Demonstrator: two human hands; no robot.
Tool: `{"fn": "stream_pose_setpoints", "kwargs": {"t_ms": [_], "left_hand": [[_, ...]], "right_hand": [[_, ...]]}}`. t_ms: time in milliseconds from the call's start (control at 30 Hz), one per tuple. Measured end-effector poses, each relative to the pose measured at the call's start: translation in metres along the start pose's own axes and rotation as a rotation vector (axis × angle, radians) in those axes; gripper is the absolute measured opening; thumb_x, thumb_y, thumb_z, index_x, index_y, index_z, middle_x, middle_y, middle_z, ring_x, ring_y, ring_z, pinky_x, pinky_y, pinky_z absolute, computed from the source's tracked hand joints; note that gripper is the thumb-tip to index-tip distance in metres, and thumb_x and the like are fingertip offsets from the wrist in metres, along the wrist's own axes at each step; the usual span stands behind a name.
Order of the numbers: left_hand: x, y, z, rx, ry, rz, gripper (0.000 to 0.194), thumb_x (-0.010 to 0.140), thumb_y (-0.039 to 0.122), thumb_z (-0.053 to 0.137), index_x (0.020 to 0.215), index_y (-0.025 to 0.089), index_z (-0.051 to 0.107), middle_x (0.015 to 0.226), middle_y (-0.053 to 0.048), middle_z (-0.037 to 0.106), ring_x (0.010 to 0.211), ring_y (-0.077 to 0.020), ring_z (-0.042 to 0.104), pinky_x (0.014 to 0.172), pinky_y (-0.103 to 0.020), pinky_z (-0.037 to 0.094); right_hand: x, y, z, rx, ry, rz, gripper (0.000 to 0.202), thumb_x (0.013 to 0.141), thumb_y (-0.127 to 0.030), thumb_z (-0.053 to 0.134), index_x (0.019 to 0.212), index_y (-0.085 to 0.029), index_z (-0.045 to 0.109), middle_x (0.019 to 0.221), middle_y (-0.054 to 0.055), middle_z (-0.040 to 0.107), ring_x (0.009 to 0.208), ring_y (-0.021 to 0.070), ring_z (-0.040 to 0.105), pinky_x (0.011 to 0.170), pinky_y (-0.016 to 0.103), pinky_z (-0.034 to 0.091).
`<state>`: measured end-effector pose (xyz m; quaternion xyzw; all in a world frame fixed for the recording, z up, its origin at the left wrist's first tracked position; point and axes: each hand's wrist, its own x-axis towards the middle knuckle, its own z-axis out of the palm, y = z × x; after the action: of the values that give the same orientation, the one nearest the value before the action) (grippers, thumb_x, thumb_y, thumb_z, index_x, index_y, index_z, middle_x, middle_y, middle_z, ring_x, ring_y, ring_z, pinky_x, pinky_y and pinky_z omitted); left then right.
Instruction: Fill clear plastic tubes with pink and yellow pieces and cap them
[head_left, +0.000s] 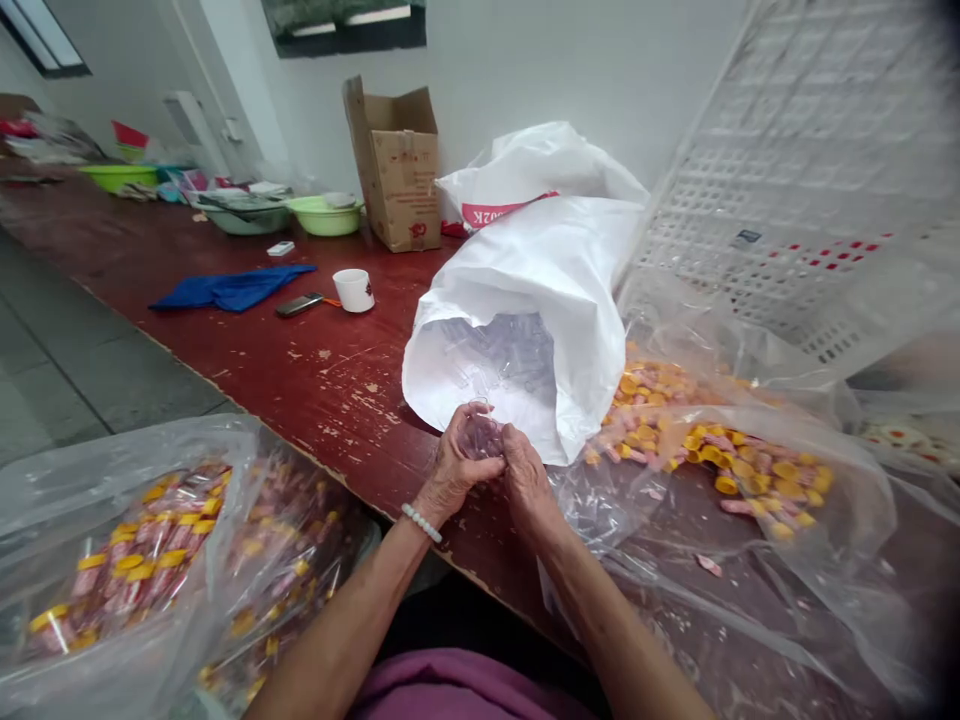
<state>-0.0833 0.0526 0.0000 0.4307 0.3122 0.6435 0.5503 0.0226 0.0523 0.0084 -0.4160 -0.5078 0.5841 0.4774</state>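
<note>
Close together in front of the white sack's mouth are my two hands. My left hand, with a beaded bracelet at the wrist, is curled around several small clear plastic tubes. My right hand closes on the same cluster from the other side, its thumb and fingers meeting the left hand's. The white sack lies on its side with its opening facing me, and more clear tubes fill its inside. Which tubes each hand bears is partly hidden by the fingers.
Yellow-capped pink pieces lie on clear plastic sheeting at the right, below a white perforated basket. Yellow-capped tubes fill a clear bag at lower left. A cup, phone, blue cloth and cardboard box stand on the red table.
</note>
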Motion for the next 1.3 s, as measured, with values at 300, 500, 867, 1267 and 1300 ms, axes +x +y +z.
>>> {"fn": "stream_pose_setpoints", "kwargs": {"t_ms": [300,500,867,1267,1300], "left_hand": [[-0.002,-0.001,0.001,0.301,-0.099,0.034,0.045,0.062,0.013,0.074,0.1,0.018,0.051,0.102,-0.006,0.062,0.093,-0.0163,0.061,0.082,-0.026,0.049],[-0.006,-0.01,0.012,0.34,-0.056,0.022,0.049,0.059,0.014,0.074,0.099,0.018,0.047,0.092,-0.006,0.064,0.085,-0.0166,0.065,0.073,-0.025,0.052],[0.0,-0.011,0.017,0.603,-0.143,-0.005,0.039,0.055,0.013,0.072,0.09,0.015,0.056,0.078,-0.002,0.064,0.071,-0.014,0.062,0.068,-0.024,0.052],[-0.004,-0.034,0.026,0.536,-0.132,-0.087,0.039,0.049,0.021,0.077,0.083,0.014,0.06,0.073,-0.001,0.066,0.066,-0.0154,0.062,0.063,-0.025,0.052],[-0.004,-0.034,0.027,0.504,-0.118,-0.105,0.04,0.048,0.022,0.079,0.083,0.014,0.06,0.073,-0.002,0.066,0.067,-0.0161,0.063,0.064,-0.026,0.053]], "right_hand": [[-0.008,0.014,-0.021,-0.352,0.119,-0.08,0.052,0.09,-0.054,0.035,0.128,-0.018,0.035,0.118,0.01,0.049,0.11,0.0198,0.051,0.098,0.039,0.04],[-0.019,0.013,-0.028,-0.428,0.122,-0.167,0.05,0.093,-0.049,0.029,0.134,-0.021,0.033,0.13,0.011,0.042,0.127,0.0179,0.04,0.106,0.039,0.035],[-0.048,0.012,-0.051,-0.821,0.182,-0.659,0.079,0.082,-0.041,0.057,0.145,-0.02,0.015,0.15,0.014,0.023,0.136,0.0263,0.027,0.107,0.046,0.033],[-0.057,-0.007,-0.064,-0.874,0.076,-0.623,0.054,0.087,-0.035,0.051,0.135,-0.016,0.038,0.142,0.014,0.04,0.13,0.0206,0.037,0.106,0.038,0.034],[-0.057,-0.011,-0.076,-0.867,0.14,-0.619,0.049,0.088,-0.033,0.049,0.133,-0.016,0.04,0.139,0.013,0.044,0.128,0.0201,0.04,0.104,0.038,0.036]]}}
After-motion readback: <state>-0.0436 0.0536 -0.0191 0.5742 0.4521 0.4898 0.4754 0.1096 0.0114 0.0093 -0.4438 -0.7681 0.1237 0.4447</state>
